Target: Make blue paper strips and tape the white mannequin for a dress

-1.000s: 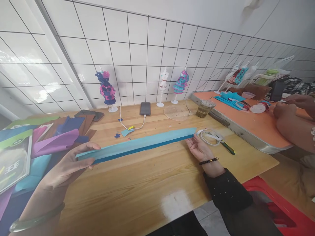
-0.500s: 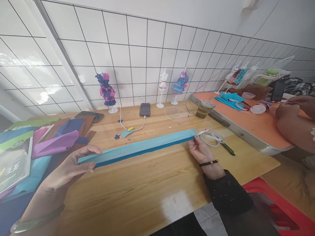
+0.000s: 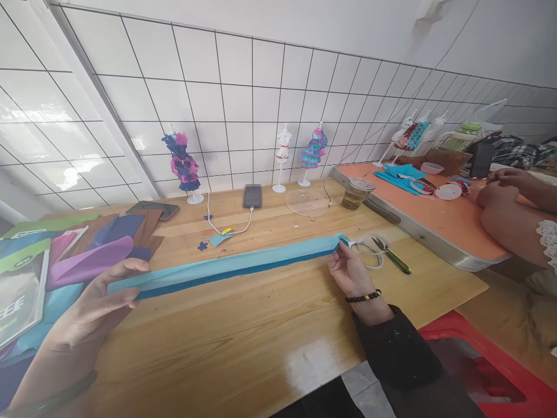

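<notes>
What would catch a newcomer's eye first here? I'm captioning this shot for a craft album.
The long folded blue strip, stretched across the wooden table between the left hand and the right hand. Next, the small dressed mannequins along the white tiled wall, and the coloured sheets piled at the left.

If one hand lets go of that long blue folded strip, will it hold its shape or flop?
The blue strip would probably droop: it looks thin, like folded paper or felt, and spans between the left hand and right hand, each holding one end. It seems light, so it should not drop hard. The fold may spring open, since only pinching fingers close it.
</notes>
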Demonstrator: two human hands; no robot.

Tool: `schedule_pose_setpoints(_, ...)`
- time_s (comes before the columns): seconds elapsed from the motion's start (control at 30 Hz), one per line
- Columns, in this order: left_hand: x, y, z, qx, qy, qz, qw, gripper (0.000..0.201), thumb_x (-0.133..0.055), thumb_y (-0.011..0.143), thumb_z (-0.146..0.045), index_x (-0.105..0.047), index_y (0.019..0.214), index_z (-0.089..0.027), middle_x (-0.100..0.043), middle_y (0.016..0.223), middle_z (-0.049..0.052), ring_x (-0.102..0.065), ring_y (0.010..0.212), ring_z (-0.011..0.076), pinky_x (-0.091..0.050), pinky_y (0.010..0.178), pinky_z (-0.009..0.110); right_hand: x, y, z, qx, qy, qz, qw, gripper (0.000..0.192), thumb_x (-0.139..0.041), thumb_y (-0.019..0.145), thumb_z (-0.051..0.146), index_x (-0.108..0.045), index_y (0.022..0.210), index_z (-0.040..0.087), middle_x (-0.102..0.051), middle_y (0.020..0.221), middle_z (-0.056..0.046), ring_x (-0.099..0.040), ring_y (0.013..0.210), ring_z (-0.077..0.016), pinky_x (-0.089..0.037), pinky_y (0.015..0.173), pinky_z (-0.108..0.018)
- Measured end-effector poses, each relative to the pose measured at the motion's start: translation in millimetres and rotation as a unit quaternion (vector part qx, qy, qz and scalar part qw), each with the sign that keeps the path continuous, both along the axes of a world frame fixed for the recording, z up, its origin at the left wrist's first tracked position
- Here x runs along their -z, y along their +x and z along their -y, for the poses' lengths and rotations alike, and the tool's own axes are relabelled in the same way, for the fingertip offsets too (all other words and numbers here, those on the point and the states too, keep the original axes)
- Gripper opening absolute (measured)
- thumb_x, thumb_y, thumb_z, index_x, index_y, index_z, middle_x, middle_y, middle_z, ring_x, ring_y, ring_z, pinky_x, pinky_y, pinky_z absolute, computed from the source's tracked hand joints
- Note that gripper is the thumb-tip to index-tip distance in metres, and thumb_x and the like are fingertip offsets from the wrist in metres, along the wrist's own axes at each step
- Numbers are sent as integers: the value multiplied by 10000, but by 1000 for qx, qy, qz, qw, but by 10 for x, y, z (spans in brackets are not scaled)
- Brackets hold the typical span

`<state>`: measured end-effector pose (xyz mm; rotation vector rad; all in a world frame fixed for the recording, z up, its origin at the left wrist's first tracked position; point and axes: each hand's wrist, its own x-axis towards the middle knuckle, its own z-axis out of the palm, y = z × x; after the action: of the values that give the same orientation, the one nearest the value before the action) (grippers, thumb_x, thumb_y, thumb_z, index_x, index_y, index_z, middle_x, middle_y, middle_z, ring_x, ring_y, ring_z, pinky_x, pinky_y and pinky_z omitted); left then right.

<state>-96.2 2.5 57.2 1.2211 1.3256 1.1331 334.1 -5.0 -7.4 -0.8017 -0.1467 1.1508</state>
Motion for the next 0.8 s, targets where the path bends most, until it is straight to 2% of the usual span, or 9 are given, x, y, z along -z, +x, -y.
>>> schedule_pose_setpoints(0.17, 66, -111, -33, 55, 19, 83, 995, 309, -702, 543, -296, -640, 844, -271, -417, 481, -20, -412, 479, 125, -390, 456, 234, -34, -68, 29, -54, -13, -5, 998, 217, -404, 873, 134, -596, 808, 213, -706, 726, 25, -670, 706, -95, -558, 671, -242)
schedule_pose_setpoints(0.27, 136, -206, -103, 73, 26, 150, 986, 314, -674, 569, -280, -620, 878, -272, -395, 442, -24, -439, 478, 139, -380, 444, 238, -17, -106, 49, -98, -32, 5, 995, 178, -441, 842, 105, -580, 768, 187, -701, 747, -22, -673, 755, -136, -545, 769, -339)
schedule_pose_setpoints(0.37, 180, -282, -151, 74, 41, 223, 971, 287, -641, 599, -255, -609, 883, -279, -358, 428, -41, -409, 444, 120, -407, 462, 254, 2, -141, 85, -146, -49, 22, 988, 134, -512, 789, 71, -549, 710, 173, -685, 710, -35, -680, 742, -171, -533, 791, -400)
schedule_pose_setpoints(0.5, 221, -360, -189, 57, 47, 286, 955, 314, -609, 610, -231, -595, 921, -274, -315, 432, -54, -422, 459, 120, -439, 494, 271, -19, -165, 140, -193, -65, 52, 978, 146, -554, 765, 72, -512, 659, 163, -684, 708, -64, -676, 820, -216, -538, 776, -379)
schedule_pose_setpoints(0.6, 241, -403, -216, 62, 50, 304, 949, 304, -587, 627, -225, -592, 928, -267, -284, 438, -59, -429, 460, 116, -423, 479, 256, -70, -175, 201, -230, -84, 84, 966, 83, -556, 780, 115, -535, 705, 144, -693, 795, -112, -662, 876, -227, -541, 766, -339)
schedule_pose_setpoints(0.63, 242, -409, -223, 70, 52, 307, 948, 301, -589, 625, -222, -593, 924, -262, -277, 440, -61, -430, 459, 113, -421, 480, 253, -85, -172, 229, -249, -94, 101, 959, 33, -565, 781, 138, -556, 750, 132, -692, 829, -129, -663, 870, -226, -545, 748, -331)
schedule_pose_setpoints(0.7, 233, -407, -230, 84, 57, 307, 946, 296, -601, 619, -220, -597, 914, -247, -276, 447, -63, -425, 450, 105, -415, 474, 248, -100, -138, 293, -275, -121, 171, 938, 117, -600, 765, 196, -589, 849, 115, -689, 869, -146, -675, 799, -212, -556, 663, -302)
schedule_pose_setpoints(0.73, 226, -402, -232, 88, 59, 305, 947, 292, -608, 616, -222, -598, 907, -241, -280, 450, -63, -421, 445, 102, -412, 470, 246, -96, -99, 323, -269, -132, 234, 925, 175, -618, 750, 225, -601, 887, 118, -690, 868, -138, -676, 738, -198, -552, 601, -282)
schedule_pose_setpoints(0.8, 215, -393, -234, 86, 63, 300, 948, 286, -619, 613, -224, -599, 898, -236, -287, 450, -63, -416, 440, 100, -410, 463, 246, -64, 33, 370, -203, -143, 381, 891, 219, -648, 711, 265, -625, 893, 146, -693, 817, -92, -642, 595, -158, -506, 484, -241)
